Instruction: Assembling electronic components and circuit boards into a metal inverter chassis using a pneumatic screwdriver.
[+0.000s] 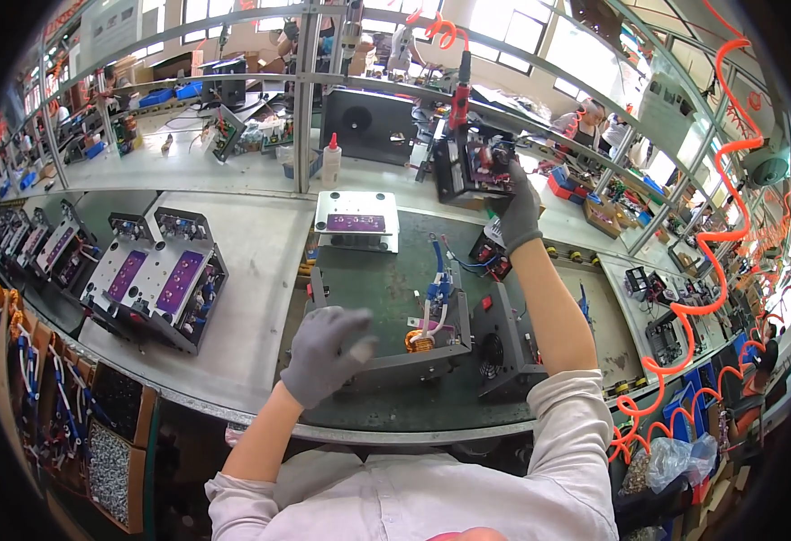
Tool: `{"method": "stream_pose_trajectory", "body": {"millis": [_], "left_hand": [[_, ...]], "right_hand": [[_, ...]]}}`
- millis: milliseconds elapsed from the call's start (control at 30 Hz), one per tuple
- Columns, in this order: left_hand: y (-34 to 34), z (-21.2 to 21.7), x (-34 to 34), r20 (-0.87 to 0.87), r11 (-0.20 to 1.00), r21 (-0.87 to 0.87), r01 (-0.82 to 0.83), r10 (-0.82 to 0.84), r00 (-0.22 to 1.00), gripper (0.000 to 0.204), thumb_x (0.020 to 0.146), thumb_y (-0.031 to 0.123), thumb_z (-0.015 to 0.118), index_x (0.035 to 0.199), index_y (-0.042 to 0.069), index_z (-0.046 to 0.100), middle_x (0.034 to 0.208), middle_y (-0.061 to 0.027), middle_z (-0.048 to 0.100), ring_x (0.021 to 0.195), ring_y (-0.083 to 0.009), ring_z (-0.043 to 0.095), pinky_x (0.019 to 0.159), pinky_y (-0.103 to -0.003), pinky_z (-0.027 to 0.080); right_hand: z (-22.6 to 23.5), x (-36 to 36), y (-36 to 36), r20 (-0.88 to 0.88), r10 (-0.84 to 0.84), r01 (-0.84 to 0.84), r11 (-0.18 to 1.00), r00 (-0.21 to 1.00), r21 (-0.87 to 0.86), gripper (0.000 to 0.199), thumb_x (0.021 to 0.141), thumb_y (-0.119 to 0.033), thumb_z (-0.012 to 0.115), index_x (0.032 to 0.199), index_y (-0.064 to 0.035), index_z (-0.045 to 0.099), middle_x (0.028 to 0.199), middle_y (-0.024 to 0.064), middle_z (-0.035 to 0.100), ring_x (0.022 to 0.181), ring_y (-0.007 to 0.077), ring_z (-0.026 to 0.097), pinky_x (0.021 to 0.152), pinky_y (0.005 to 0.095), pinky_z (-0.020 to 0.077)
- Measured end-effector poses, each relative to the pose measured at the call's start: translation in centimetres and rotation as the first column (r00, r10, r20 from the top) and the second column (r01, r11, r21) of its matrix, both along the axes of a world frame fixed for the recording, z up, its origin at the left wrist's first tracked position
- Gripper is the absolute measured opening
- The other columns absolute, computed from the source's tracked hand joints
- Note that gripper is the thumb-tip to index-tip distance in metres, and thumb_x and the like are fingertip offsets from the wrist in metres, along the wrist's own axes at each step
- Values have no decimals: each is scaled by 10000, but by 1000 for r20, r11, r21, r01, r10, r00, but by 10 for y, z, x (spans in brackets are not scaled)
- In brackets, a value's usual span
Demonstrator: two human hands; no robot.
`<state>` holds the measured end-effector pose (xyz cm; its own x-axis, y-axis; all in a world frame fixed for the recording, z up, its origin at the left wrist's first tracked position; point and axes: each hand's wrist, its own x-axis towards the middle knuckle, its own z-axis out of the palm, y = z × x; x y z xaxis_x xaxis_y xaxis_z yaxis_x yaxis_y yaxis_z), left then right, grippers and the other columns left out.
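Green mat (386,288): left hand (323,352) on chassis (413,347); right hand (517,212) grips module (472,167).

Toward the left edge of the pale worktop (251,270) sits a pair of grey metal chassis (156,284) with purple circuit boards on top, and further left a row of similar units (39,248) curves away along the bench. Near the far edge of the green mat (386,270) rests a white fixture plate (356,221) carrying a purple board. Behind it, by an upright of the metal frame, stands a white squeeze bottle with a red tip (331,159). Along the right side coils an orange air hose (711,261) — looping down toward blue bins. At the near left corner, below the worktop, cardboard boxes of small screws (111,464) sit open.
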<state>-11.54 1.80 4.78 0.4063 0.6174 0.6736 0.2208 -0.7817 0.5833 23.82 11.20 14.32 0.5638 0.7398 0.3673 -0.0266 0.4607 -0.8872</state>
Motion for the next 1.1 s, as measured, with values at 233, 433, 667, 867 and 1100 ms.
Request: {"method": "stream_pose_trajectory", "body": {"millis": [233, 433, 667, 867, 1100], "left_hand": [[56, 51, 25, 710, 646, -478, 595, -114, 695, 461, 931, 278, 533, 1309, 25, 453, 1158, -95, 607, 1036, -213, 606, 902, -359, 504], [43, 77, 26, 989, 356, -137, 924, 6, 145, 406, 976, 348, 484, 1244, 45, 519, 1174, -136, 619, 1027, -259, 638, 864, -405, 552], [70, 74, 49, 468, 927, -311, -211, 342, 815, 597, 732, 202, 766, 1206, -26, 483, 1037, -104, 613, 875, -210, 625, 792, -324, 512], [85, 25, 83, -922, 963, -262, 64, -269, 277, 510, 653, 350, 702, 997, -11, 597, 977, -207, 657, 928, -331, 643, 802, -393, 506], [69, 38, 73, -719, 766, -637, 87, -631, 292, 653, 641, 355, 730, 1159, -6, 566, 1008, -169, 663, 916, -279, 652, 803, -350, 508]], "right_hand": [[28, -114, -68, -265, 646, -650, 755, 716, 88, 335, 917, -381, 565, 1144, -135, 574, 1006, 15, 651, 925, 150, 651, 670, 332, 581], [30, -128, -84, 64, 573, -533, 794, 817, -292, 425, 921, -374, 550, 1202, -55, 557, 1121, 69, 625, 1018, 179, 619, 809, 340, 528], [-30, -131, -149, 726, 39, -22, 999, 686, -33, 230, 844, -177, 637, 994, -3, 645, 877, 89, 628, 811, 175, 622, 769, 305, 491], [-102, -127, -169, 896, -136, 84, 990, 422, 111, 128, 806, -98, 636, 919, -39, 647, 819, 107, 624, 742, 282, 613, 711, 372, 485], [-120, -128, -167, 914, -320, 130, 946, 249, 295, 171, 784, -83, 626, 952, -50, 627, 724, 76, 587, 669, 254, 580, 667, 372, 454]]}}
